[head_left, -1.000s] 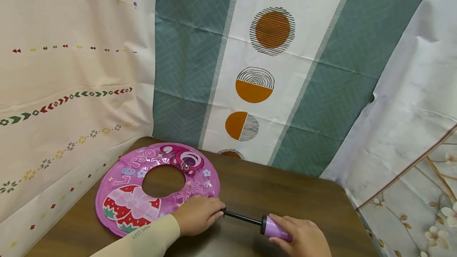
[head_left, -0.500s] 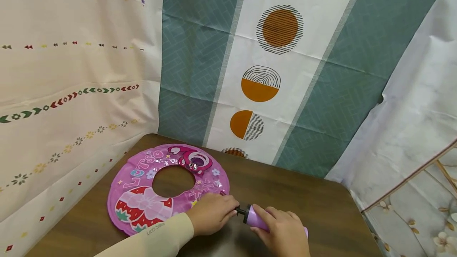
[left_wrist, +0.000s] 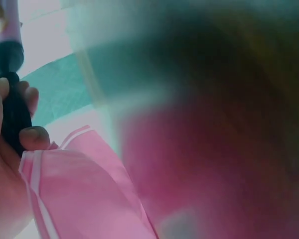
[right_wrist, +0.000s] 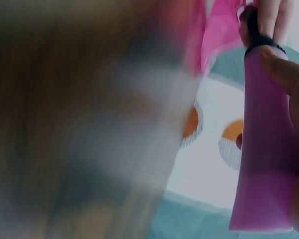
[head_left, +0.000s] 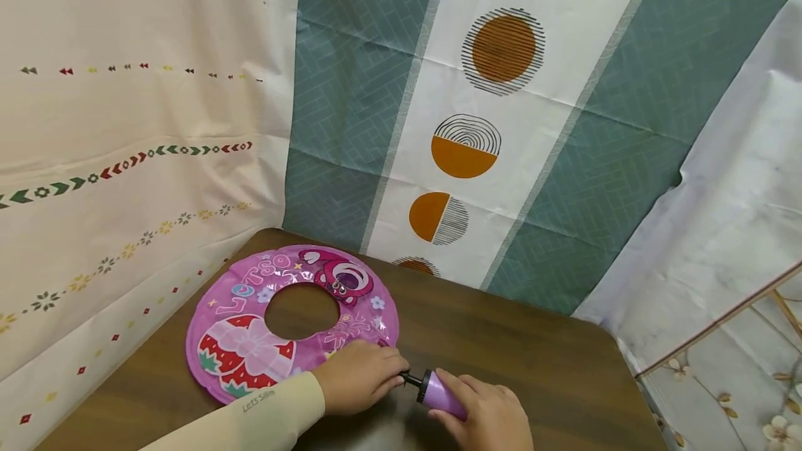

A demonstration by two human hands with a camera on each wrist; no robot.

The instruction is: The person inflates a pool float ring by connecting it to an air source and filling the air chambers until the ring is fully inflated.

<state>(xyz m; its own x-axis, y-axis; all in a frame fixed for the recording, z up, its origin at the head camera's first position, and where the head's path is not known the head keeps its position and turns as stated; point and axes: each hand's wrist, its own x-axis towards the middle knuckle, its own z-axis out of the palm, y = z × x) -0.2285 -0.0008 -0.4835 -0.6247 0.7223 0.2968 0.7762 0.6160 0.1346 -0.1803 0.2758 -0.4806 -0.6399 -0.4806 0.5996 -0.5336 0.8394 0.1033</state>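
A pink inflatable swim ring (head_left: 216,312) with strawberry and bear prints lies on the brown table, its surface creased at the edges. To its lower right, my left hand (head_left: 358,376) overlaps the ring's edge and grips the black handle (left_wrist: 12,117) of a hand pump. My right hand (head_left: 489,413) wraps around the pump's purple barrel (right_wrist: 269,144), thumb along its side near the black collar. Only a short stretch of black rod (head_left: 411,379) shows between the handle and the barrel. Beside the left hand, the left wrist view shows folds of the pink ring (left_wrist: 79,184).
The brown wooden table (head_left: 520,339) extends behind and to the right of the hands. Patterned cloths hang around it: a cream one (head_left: 125,117) on the left, a green and white one (head_left: 351,89) at the back, a floral one (head_left: 720,298) on the right.
A second ago a long stretch of rod showed. My right hand has since moved left toward my left hand, and most of the rod has slid into the barrel. The head view has shifted slightly.
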